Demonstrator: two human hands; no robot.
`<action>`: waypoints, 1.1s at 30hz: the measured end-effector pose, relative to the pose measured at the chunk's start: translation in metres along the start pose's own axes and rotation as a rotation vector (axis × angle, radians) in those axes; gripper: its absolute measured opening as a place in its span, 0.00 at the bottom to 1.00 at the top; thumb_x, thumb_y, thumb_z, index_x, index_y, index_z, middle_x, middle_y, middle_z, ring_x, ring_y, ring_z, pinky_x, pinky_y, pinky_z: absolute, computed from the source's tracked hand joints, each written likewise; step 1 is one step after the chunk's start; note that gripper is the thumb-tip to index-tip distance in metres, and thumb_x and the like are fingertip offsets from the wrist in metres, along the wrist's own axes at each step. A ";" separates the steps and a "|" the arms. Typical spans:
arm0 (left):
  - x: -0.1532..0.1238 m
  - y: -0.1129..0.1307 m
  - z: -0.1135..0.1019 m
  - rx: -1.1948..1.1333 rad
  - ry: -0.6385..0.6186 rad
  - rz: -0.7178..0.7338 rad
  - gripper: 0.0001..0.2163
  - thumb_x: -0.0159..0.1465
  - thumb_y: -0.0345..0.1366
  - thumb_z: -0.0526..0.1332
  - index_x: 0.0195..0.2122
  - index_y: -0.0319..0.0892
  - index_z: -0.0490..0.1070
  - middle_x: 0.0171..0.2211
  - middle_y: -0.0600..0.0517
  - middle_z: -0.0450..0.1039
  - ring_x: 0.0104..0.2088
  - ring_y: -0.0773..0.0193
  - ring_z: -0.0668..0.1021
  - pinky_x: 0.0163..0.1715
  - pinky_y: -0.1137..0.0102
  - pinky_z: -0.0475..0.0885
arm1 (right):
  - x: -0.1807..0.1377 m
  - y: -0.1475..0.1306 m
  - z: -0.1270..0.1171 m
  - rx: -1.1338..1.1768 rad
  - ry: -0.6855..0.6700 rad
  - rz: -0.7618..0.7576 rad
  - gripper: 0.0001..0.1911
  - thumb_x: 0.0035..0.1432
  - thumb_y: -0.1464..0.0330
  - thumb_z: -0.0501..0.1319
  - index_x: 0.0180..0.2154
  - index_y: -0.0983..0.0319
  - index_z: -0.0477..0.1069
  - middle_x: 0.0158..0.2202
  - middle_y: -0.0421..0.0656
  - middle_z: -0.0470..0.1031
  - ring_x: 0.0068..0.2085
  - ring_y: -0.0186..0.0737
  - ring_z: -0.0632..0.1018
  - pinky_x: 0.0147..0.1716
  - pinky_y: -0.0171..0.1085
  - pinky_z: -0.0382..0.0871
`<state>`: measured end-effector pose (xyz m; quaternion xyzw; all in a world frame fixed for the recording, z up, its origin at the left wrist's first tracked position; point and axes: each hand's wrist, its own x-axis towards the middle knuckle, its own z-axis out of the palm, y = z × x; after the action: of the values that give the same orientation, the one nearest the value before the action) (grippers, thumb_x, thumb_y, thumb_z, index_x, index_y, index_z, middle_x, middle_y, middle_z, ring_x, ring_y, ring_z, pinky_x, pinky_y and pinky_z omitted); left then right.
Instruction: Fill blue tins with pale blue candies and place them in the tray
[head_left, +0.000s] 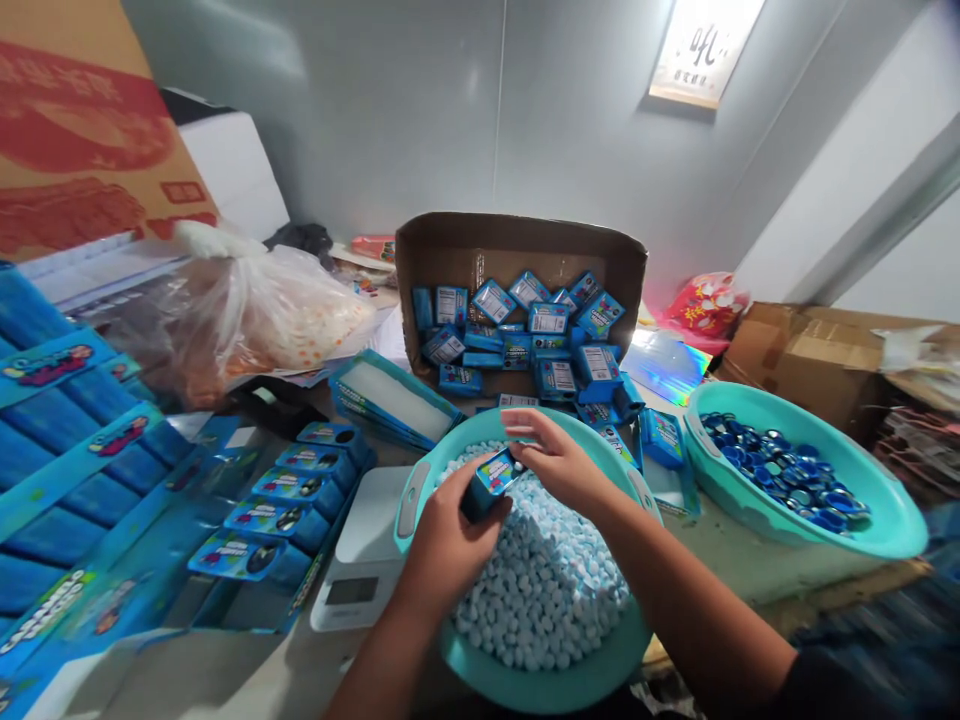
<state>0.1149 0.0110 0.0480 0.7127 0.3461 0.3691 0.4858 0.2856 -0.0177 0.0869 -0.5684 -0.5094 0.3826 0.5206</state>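
Blue box clasped in left hand grip; right hand pinches its far end, over pellet basin.

The scene is evenly and fairly brightly lit by soft, cool indoor light that seems to fall from above and in front, leaving the grey wall smooth with a faint sheen. Shadows are weak: a soft one sits under the forearms and inside the cardboard box. The framed sign at top right glows overexposed, its print hard to read. A holographic sheet throws rainbow glare. The wide lens bends lines strongly toward the edges; the blue cartons at left and the lower right corner are smeared and blurred, while the centre stays sharp.
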 end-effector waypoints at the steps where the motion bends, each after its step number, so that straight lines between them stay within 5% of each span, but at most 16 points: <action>1: 0.000 0.001 0.000 -0.007 -0.010 0.011 0.20 0.61 0.38 0.65 0.55 0.43 0.71 0.54 0.45 0.75 0.55 0.52 0.77 0.58 0.59 0.71 | 0.000 -0.001 0.000 0.080 -0.037 0.053 0.23 0.56 0.59 0.66 0.52 0.59 0.69 0.55 0.48 0.72 0.54 0.45 0.74 0.53 0.45 0.69; 5: -0.001 0.008 -0.003 -0.023 0.016 -0.018 0.19 0.60 0.39 0.66 0.52 0.42 0.73 0.51 0.45 0.78 0.51 0.52 0.80 0.55 0.60 0.73 | 0.001 -0.006 -0.001 0.432 -0.136 0.263 0.27 0.54 0.55 0.69 0.53 0.57 0.69 0.51 0.47 0.76 0.45 0.41 0.77 0.43 0.40 0.71; 8: -0.002 0.011 -0.004 -0.015 0.023 -0.036 0.18 0.60 0.40 0.66 0.51 0.41 0.74 0.49 0.45 0.79 0.49 0.52 0.80 0.54 0.60 0.73 | 0.003 -0.006 -0.004 0.383 -0.030 0.247 0.22 0.53 0.54 0.70 0.45 0.60 0.73 0.45 0.45 0.77 0.40 0.38 0.76 0.35 0.35 0.69; 12: -0.002 0.009 -0.003 -0.024 -0.021 -0.001 0.20 0.61 0.38 0.66 0.55 0.42 0.72 0.53 0.45 0.76 0.54 0.52 0.78 0.58 0.58 0.71 | 0.004 -0.003 -0.006 0.269 -0.029 0.166 0.19 0.47 0.59 0.75 0.37 0.63 0.75 0.38 0.42 0.77 0.36 0.33 0.75 0.36 0.33 0.67; 20: -0.001 0.001 -0.002 -0.019 0.012 0.010 0.20 0.61 0.38 0.65 0.55 0.43 0.72 0.55 0.45 0.75 0.55 0.52 0.77 0.58 0.58 0.71 | 0.000 -0.010 -0.001 0.439 -0.148 0.305 0.27 0.46 0.62 0.75 0.48 0.60 0.72 0.45 0.44 0.78 0.42 0.38 0.79 0.43 0.37 0.71; 24: -0.001 0.006 -0.002 0.026 0.016 0.016 0.20 0.61 0.39 0.65 0.54 0.42 0.72 0.54 0.44 0.75 0.55 0.51 0.77 0.59 0.57 0.70 | 0.003 0.000 -0.001 0.312 -0.120 0.262 0.34 0.51 0.61 0.72 0.57 0.58 0.65 0.47 0.46 0.78 0.45 0.41 0.79 0.45 0.40 0.72; 29: -0.002 0.008 -0.003 0.036 0.128 -0.036 0.19 0.61 0.42 0.66 0.52 0.42 0.73 0.49 0.46 0.78 0.51 0.53 0.79 0.56 0.59 0.72 | 0.017 0.026 -0.010 -0.232 -0.099 0.213 0.25 0.70 0.53 0.48 0.55 0.61 0.69 0.50 0.50 0.76 0.48 0.47 0.78 0.43 0.44 0.73; 33: -0.002 0.002 -0.003 0.040 0.227 -0.022 0.20 0.62 0.43 0.65 0.55 0.44 0.71 0.50 0.46 0.78 0.51 0.54 0.79 0.56 0.59 0.72 | 0.014 0.042 -0.011 -0.459 -0.186 0.219 0.21 0.58 0.51 0.65 0.41 0.62 0.77 0.46 0.51 0.77 0.49 0.56 0.75 0.50 0.50 0.67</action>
<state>0.1114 0.0103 0.0506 0.6721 0.4140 0.4349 0.4333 0.3062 -0.0041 0.0491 -0.6857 -0.5638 0.3619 0.2846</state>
